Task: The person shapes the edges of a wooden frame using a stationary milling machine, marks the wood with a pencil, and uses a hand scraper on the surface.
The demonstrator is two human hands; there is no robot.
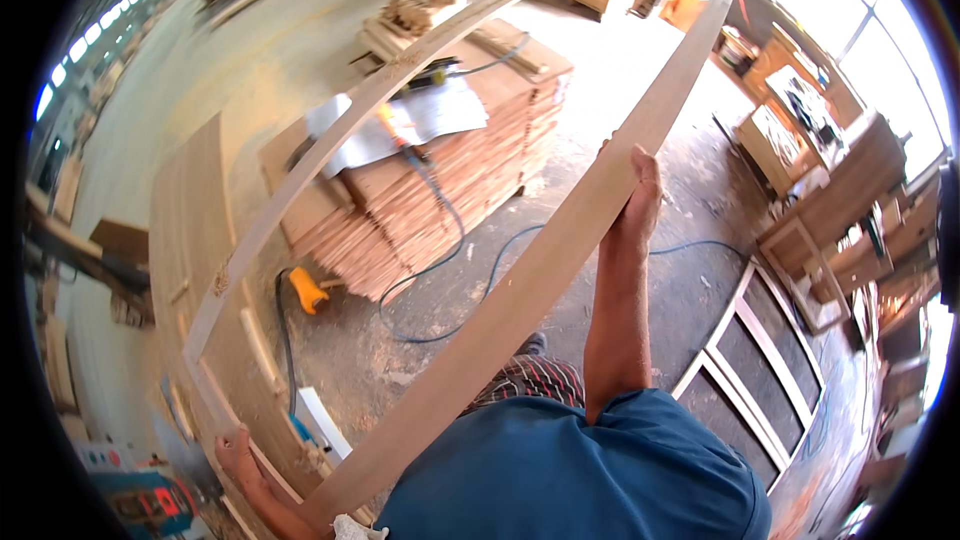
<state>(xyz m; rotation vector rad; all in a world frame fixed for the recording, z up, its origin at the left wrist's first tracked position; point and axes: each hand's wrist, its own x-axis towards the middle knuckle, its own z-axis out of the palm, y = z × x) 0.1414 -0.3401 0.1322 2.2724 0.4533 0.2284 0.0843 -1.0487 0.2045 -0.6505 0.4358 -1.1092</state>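
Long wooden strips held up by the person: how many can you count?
2: a wide strip gripped by the right hand; a thinner strip further left, above the left hand.

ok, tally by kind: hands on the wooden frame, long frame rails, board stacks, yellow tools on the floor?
Hands gripping the frame: 2, left hand, right hand
Long frame rails: 2, left rail, right rail
Stacks of boards: 1, board stack
Yellow tools on the floor: 1, yellow tool
Total: 6
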